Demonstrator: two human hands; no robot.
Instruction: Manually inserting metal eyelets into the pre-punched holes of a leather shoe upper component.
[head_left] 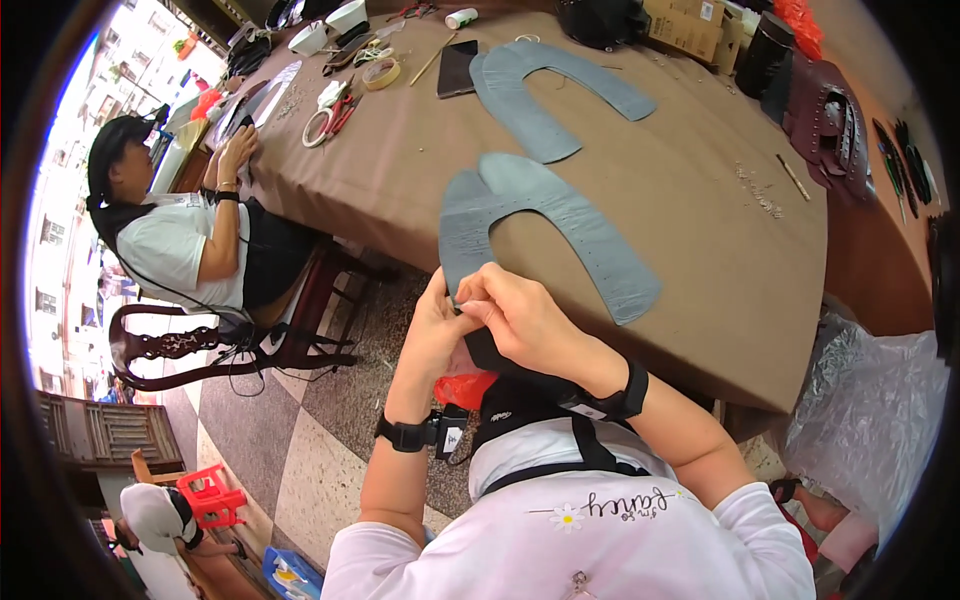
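Observation:
A grey U-shaped sheet piece [550, 190], leather-like and dotted with small marks along its arms, lies at the near table edge. Its left arm reaches off the edge to my hands. My left hand [432, 330] pinches that end between thumb and fingers. Right against it, my right hand [520, 315] is closed, thumb and fingertips together at the same end. Whatever small thing those fingertips may hold is too small to make out. A second grey U-shaped piece [515, 105] lies flat farther back, its edge beside a dark flat rectangle [457, 70].
The brown-covered table [370, 170] also bears a tape roll [381, 74], red-handled pliers [342, 116], small scattered bits [757, 190] and a burgundy studded leather piece [828, 125]. A person [190, 215] sits at the left side. Clear plastic sheeting [865, 400] is at right.

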